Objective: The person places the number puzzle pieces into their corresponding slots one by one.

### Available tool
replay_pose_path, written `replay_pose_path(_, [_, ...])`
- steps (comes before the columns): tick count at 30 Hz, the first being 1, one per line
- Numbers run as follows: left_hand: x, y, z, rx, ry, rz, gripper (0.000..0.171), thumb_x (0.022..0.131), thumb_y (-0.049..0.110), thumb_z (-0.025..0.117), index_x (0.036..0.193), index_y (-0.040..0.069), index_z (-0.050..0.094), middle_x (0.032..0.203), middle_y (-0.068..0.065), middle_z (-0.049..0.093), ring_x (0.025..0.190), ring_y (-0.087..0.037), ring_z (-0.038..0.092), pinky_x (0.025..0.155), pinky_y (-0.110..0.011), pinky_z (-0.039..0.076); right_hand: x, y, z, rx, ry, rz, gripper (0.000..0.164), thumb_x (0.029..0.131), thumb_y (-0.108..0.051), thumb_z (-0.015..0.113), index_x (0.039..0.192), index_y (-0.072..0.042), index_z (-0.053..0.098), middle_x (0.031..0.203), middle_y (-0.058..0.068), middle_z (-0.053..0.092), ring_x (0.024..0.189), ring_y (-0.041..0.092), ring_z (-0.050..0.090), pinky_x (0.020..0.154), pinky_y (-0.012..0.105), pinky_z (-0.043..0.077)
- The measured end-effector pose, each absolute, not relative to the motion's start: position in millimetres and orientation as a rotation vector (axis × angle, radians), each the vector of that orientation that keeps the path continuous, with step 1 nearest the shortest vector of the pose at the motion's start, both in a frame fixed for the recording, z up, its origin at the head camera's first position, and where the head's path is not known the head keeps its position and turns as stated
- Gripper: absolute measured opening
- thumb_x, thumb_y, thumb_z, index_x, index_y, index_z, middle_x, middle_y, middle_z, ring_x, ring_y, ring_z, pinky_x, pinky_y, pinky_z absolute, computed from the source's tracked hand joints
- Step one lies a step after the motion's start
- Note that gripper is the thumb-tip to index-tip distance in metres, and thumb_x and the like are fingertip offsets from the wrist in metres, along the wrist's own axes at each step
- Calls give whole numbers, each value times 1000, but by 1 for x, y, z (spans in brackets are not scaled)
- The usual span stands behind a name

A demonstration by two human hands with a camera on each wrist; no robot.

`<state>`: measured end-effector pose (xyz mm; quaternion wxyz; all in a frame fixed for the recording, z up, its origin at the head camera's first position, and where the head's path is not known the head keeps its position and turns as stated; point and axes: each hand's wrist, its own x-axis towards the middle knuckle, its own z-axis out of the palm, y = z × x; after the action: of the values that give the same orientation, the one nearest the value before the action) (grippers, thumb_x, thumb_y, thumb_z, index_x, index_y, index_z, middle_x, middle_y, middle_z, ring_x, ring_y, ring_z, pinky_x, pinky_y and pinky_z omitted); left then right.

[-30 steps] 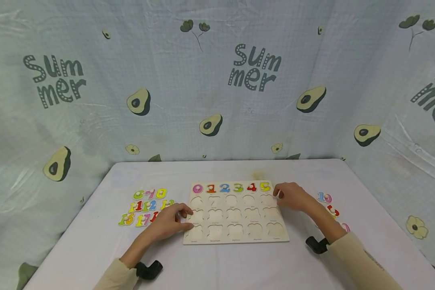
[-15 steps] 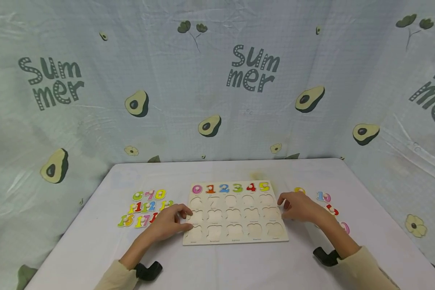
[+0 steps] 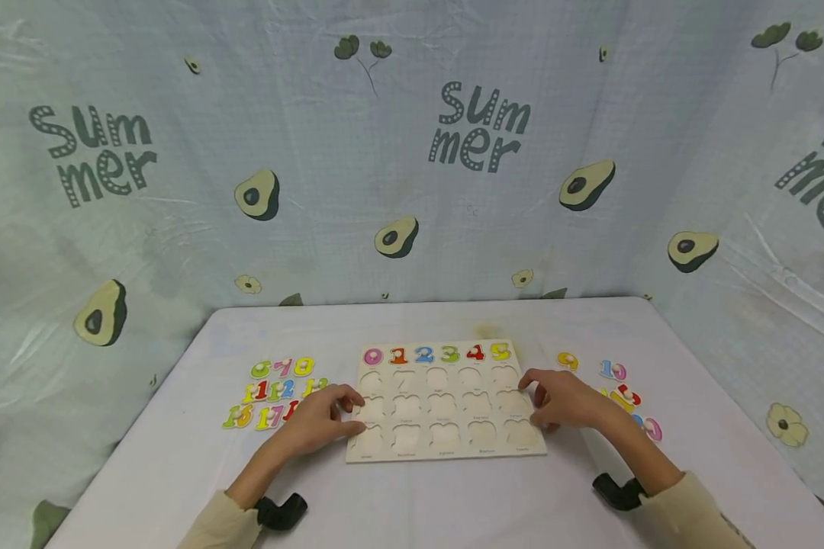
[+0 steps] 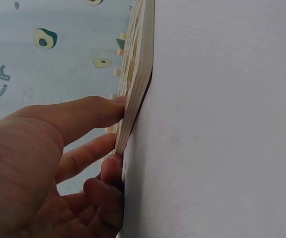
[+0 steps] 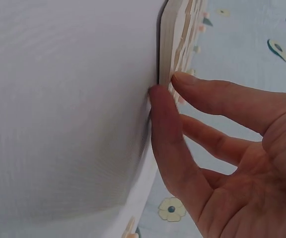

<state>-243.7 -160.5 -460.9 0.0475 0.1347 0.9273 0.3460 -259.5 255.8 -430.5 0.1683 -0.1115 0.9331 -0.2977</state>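
Note:
A pale wooden number puzzle board point(image 3: 426, 451) lies flat on the table, its top row filled with coloured numbers 0 to 5 and the rows below showing bare recesses. My left hand point(image 3: 316, 419) holds the board's left edge, thumb on the upper face and other fingers curled against the side in the left wrist view. On the opposite edge, my right hand point(image 3: 568, 399) pinches the board between thumb and a finger, as the right wrist view shows. Left of the board lie several number pieces point(image 3: 262, 391), partly covered by my left hand.
More number pieces, among them a yellow 9 point(image 3: 568, 361) and a blue and pink 10 point(image 3: 613, 370), lie right of the board, some behind my right forearm. A white cloth covers the table point(image 3: 412, 503). A printed avocado curtain point(image 3: 316, 252) hangs behind it.
My right hand has come down from the board's upper right, near the 5, to the middle of its right edge, uncovering the yellow 9. The left hand stays in place.

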Motion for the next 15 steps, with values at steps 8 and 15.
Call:
replay_pose_path(8, [-242,-163,-454,394,2819,1047,33,78,33,79,105,20,66,91,3,56,77,-14,49,64,-24,42,-262,252,-431,-302,2599,-887,48,74,-9,80,116,-12,58,92,8,57,65,17,60,62,29,54])
replay_pose_path(15, [-240,-162,-442,328,2884,1122,29,83,35,74,105,19,66,87,4,60,67,-14,53,56,-25,44,-259,254,-433,-246,2576,-909,51,72,-10,81,117,-11,57,94,9,56,66,17,59,63,30,54])
